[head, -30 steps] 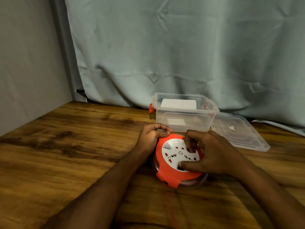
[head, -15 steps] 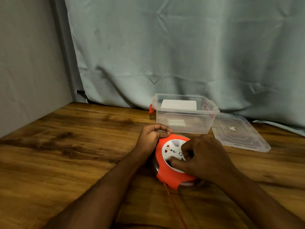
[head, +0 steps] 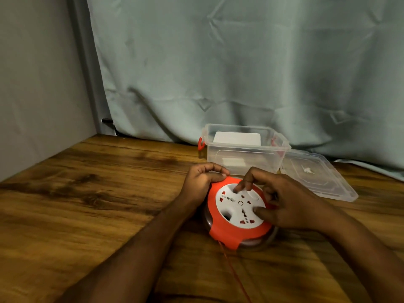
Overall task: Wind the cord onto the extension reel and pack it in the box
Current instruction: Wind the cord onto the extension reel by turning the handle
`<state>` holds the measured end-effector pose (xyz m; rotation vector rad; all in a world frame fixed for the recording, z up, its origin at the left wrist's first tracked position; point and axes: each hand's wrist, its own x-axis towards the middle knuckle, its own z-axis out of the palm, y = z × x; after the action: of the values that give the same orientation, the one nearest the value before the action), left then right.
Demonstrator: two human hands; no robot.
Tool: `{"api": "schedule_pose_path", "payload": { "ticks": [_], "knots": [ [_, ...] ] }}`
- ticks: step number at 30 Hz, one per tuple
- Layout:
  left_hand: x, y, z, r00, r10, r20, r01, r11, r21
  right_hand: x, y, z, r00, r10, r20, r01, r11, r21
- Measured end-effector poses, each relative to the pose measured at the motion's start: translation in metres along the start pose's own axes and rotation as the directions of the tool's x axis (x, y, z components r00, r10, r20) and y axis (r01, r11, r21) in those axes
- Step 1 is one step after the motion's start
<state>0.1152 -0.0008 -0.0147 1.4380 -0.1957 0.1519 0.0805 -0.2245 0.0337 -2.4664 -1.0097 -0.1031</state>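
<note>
1. Fingers [head: 240, 187] of the right hand [head: 288, 204] are curled over the white socket face [head: 237, 204] of the extension reel [head: 235, 215]: one fingertip dips into a round recess near the far edge, and the thumb presses on the face at its right side.
2. Left hand [head: 202, 182] grips the far-left rim of the same reel, its thumb lying along the orange housing and its fingers curled over the edge, so both hands hold the reel between them.
3. The reel lies flat on the wooden table [head: 87, 204], socket face up, with a clear lower flange showing under the orange housing on the near side.
4. From the near edge of the reel, just below the grip, a thin red cord [head: 232, 273] runs across the table toward the bottom edge of the view; how much of it is wound inside cannot be told.
5. Just beyond the hands stands the clear plastic box [head: 244, 149], open at the top, with red latches on its two short ends. It is apart from the reel, which is outside it.
6. Something white and flat shows through the box's walls; what it is cannot be told.
7. To the right of the box, beyond the right hand, the clear lid [head: 317, 176] lies flat on the table, its near-left corner close beside the box.
8. Behind everything hangs a pale grey-green curtain [head: 240, 62], and a plain wall [head: 39, 84] closes the far left side.
</note>
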Motion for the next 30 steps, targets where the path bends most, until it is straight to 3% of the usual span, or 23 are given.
{"api": "schedule_pose_path", "payload": {
  "ticks": [8, 15, 23, 30],
  "knots": [
    [0.0, 0.002, -0.001, 1.0, 0.002, -0.023, -0.002, 1.0, 0.002, 0.002, 0.0, 0.002, 1.0, 0.016, 0.001, -0.016, 0.998, 0.068],
    [0.001, -0.001, -0.001, 0.999, -0.017, -0.029, 0.017, 1.0, -0.018, 0.002, -0.007, 0.004, 0.998, 0.036, -0.057, -0.045, 0.985, -0.167],
    [0.004, -0.003, -0.003, 0.999, -0.028, -0.041, 0.027, 0.999, -0.023, 0.004, -0.011, 0.02, 0.983, 0.005, -0.182, -0.057, 0.959, -0.279],
    [0.003, -0.003, -0.002, 0.999, -0.031, -0.04, 0.03, 0.999, -0.04, 0.008, -0.019, 0.038, 0.949, 0.081, -0.305, -0.179, 0.935, -0.307]
  ]
}}
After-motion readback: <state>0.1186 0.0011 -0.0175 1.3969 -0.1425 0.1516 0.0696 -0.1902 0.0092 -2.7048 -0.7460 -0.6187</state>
